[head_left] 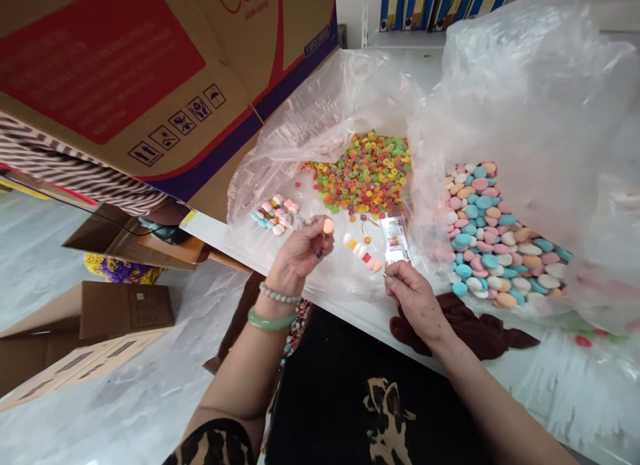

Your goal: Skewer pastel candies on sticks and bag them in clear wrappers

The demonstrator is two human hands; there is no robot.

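Between the fingertips of my left hand (pixel 300 248) is an orange candy (pixel 328 226). My right hand (pixel 413 298) is closed in a pinch at the end of a short row of white, red and pink candies (pixel 362 253); a thin stick at its fingertips is too small to make out. Just above my right hand lies a small printed packet (pixel 395 238). Ring-shaped colourful candies (pixel 370 171) are heaped on clear plastic beyond my hands. Finished-looking rows of pastel candies (pixel 275 213) lie left of my left hand.
A clear bag of pastel oval candies (pixel 490 235) lies at the right, with a dark brown cloth (pixel 465 325) below it. A large cardboard box (pixel 200 71) stands at the upper left. Another person's striped sleeve (pixel 75 165) shows beneath it. White sticks (pixel 570 385) lie lower right.
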